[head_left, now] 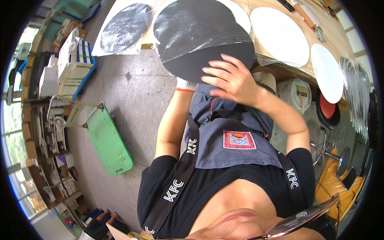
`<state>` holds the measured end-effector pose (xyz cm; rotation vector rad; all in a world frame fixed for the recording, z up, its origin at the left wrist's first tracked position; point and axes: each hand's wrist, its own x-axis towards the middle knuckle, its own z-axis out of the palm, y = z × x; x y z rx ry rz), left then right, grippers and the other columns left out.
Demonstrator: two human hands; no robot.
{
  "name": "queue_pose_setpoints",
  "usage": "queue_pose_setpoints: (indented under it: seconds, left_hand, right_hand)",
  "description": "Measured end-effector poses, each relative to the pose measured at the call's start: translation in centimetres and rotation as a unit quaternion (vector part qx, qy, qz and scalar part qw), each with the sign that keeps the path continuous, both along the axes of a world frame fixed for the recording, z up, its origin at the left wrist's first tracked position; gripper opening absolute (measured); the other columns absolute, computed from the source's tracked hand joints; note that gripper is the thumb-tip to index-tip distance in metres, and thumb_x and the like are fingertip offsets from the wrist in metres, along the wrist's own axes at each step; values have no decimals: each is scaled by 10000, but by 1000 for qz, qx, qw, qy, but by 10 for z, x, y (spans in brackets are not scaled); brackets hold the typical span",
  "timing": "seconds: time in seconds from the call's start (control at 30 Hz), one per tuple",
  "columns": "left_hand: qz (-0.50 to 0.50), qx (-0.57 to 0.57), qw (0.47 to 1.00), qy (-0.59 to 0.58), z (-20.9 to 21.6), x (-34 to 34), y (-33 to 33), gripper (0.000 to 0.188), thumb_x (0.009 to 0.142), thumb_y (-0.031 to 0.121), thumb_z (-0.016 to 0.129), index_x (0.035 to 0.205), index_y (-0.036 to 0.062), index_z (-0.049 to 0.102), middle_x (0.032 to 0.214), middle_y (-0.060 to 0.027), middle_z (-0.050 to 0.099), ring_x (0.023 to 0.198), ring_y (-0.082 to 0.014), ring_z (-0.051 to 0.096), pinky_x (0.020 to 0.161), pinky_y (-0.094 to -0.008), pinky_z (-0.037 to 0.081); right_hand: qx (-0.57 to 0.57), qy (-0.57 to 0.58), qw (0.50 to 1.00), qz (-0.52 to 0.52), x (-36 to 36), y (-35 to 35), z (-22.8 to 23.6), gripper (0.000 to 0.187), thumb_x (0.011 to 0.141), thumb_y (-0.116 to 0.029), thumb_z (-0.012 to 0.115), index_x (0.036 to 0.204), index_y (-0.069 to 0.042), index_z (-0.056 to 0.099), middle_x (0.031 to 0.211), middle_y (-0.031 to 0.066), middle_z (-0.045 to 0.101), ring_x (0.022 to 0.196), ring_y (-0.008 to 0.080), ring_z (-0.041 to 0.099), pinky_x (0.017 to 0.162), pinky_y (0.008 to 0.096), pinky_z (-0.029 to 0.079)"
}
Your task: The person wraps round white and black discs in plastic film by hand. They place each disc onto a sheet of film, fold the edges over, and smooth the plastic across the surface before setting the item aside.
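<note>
A large black round sheet (pixel 200 66) juts over the table's near edge. Wrinkled clear film (pixel 196 38) covers its far part, while the near part is bare black. My right hand (pixel 232 80), ungloved and slightly blurred, is over the sheet's near right side with its fingers apart; I cannot tell whether it touches. Beneath the near left rim is my left hand (pixel 186 84), in a white glove with a red cuff edge. The sheet hides its fingers. To the left lies another black disc (pixel 126 28) under clear film.
White round sheets (pixel 280 36) lie along the wooden table (pixel 276 6), one overhanging its right edge (pixel 327 74). A rolling-pin-like tool (pixel 306 16) lies behind them. A green platform trolley (pixel 110 140) stands on the floor at left; a white bucket (pixel 295 96) and red-topped stool (pixel 328 108) are at right.
</note>
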<state>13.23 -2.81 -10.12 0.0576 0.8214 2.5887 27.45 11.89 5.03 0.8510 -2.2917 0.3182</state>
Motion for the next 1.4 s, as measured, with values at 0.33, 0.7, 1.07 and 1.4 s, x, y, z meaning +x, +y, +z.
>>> queue_pose_setpoints:
  seconds: [0.33, 0.7, 1.07, 1.4]
  left_hand:
    - [-15, -77, 996, -31, 20, -11, 5, 512, 1011, 405, 416, 1337, 13, 462, 1314, -166, 547, 1176, -302, 553, 1004, -443, 465]
    - [-35, -171, 985, 0, 51, 28, -45, 560, 999, 432, 456, 1365, 9, 434, 1341, -160, 527, 1216, -299, 527, 1037, -446, 435]
    - [-142, -407, 656, 620, 151, 103, 133, 497, 985, 184, 485, 1448, 24, 401, 1481, -152, 432, 1373, -273, 405, 1138, -355, 271]
    - [-220, -335, 361, 842, 126, 91, 218, 280, 818, 157, 572, 1066, 65, 663, 1083, -131, 654, 1143, -288, 540, 964, -392, 437]
  right_hand:
    - [-797, -417, 436, -28, 20, 28, -84, 404, 975, -297, 583, 1236, 1, 502, 1041, 132, 665, 860, 238, 698, 632, 367, 609]
    - [-745, -457, 487, 5, 131, 93, -14, 327, 959, -222, 554, 1167, 27, 515, 832, 125, 676, 517, 169, 631, 418, 240, 499]
    - [-882, 31, 468, -47, 248, 211, 1, 156, 974, -72, 549, 1104, -50, 632, 930, 37, 668, 614, 70, 563, 469, 215, 380]
    - [-888, -63, 446, -88, 289, 246, -13, 174, 926, -117, 609, 1090, -70, 647, 977, 31, 677, 748, 104, 600, 616, 251, 469]
